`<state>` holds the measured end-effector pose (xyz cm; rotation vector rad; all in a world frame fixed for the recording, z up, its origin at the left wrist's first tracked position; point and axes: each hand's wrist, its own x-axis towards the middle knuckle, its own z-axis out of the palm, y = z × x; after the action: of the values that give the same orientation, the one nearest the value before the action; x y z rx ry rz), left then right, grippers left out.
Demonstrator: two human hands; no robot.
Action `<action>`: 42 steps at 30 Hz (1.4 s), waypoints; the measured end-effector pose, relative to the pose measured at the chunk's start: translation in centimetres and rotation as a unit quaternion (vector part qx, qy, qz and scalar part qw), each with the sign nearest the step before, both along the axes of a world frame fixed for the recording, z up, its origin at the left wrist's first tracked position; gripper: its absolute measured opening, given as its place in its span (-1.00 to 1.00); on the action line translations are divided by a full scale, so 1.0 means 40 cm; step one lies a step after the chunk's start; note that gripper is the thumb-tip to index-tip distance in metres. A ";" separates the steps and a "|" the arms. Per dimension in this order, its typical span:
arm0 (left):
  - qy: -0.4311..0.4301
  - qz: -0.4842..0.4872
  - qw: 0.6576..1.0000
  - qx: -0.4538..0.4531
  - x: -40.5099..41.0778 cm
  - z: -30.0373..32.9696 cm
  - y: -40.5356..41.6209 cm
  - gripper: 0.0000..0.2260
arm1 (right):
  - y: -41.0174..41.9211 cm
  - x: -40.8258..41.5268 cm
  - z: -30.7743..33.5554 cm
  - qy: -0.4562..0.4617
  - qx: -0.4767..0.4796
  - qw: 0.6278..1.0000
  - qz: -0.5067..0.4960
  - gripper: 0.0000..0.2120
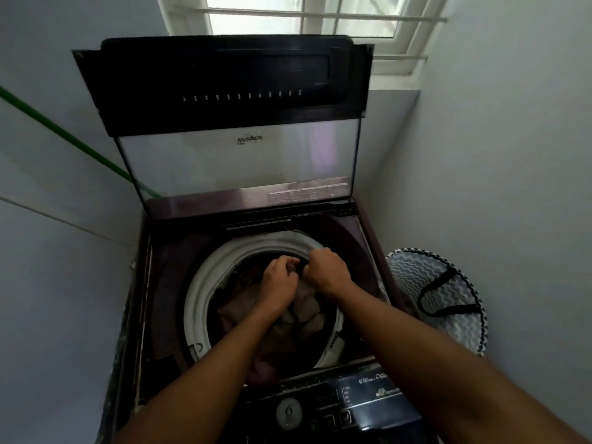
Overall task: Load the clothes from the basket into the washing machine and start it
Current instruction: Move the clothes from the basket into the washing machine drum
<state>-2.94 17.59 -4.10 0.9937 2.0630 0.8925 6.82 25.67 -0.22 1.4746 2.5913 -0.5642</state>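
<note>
Both hands reach into the open washer, over the white drum rim. The left hand and the right hand sit close together near the far side of the drum, fingers curled inward on a dark piece of cloth held between them; the exact grip is hard to make out in the shadow. Below the wrists, clothes in beige and purple tones lie heaped inside the drum. The lid stands upright at the back, under a window. The control panel with its round dial runs along the near edge, between the forearms. The basket, with a zigzag lining and a black strap, stands on the floor just right of the washer.
</note>
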 end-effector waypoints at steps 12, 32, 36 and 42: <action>0.016 -0.111 0.984 0.136 0.246 0.101 0.118 -0.86 | 0.067 0.283 0.068 0.131 0.158 0.966 -0.155 -0.80; 0.183 -0.363 0.914 -0.007 0.552 0.012 0.471 -0.75 | 0.275 0.811 -0.334 0.055 -0.172 0.925 -0.335 -0.89; 0.129 -0.367 0.910 -0.142 0.611 -0.100 0.544 -0.76 | 0.321 0.849 -0.467 0.053 -0.232 0.919 -0.315 -0.68; 0.134 -0.363 0.879 -0.276 0.676 -0.344 0.585 -0.76 | 0.360 0.887 -0.662 0.053 -0.298 0.895 -0.327 -0.67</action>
<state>24.12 40.99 -17.88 1.4439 1.7473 -0.2274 42.28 40.08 -26.70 2.0471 1.6462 -1.3822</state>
